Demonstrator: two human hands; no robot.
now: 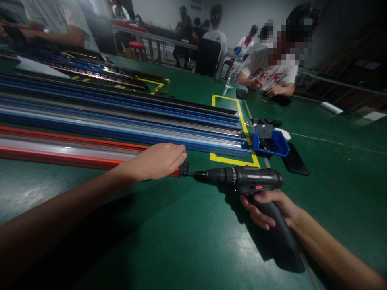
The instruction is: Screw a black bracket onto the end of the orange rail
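Observation:
My right hand (269, 207) is wrapped round the handle of a black cordless drill (256, 177), which lies on its side pointing left. The drill's bit reaches a small black end piece (184, 168) at the right end of an orange-red metal profile (66, 151). Over that same end my left hand (160, 161) is closed, its fingers curled round the profile and partly hiding it. Whether the bit sits in a screw is too small to tell.
Several blue and black profiles (136, 125) lie side by side behind the orange one. A blue bin (272, 147) with black parts stands right of the yellow tape (236, 162), near a dark flat slab (298, 159). Farther back are a water bottle (234, 70) and a seated person (269, 68).

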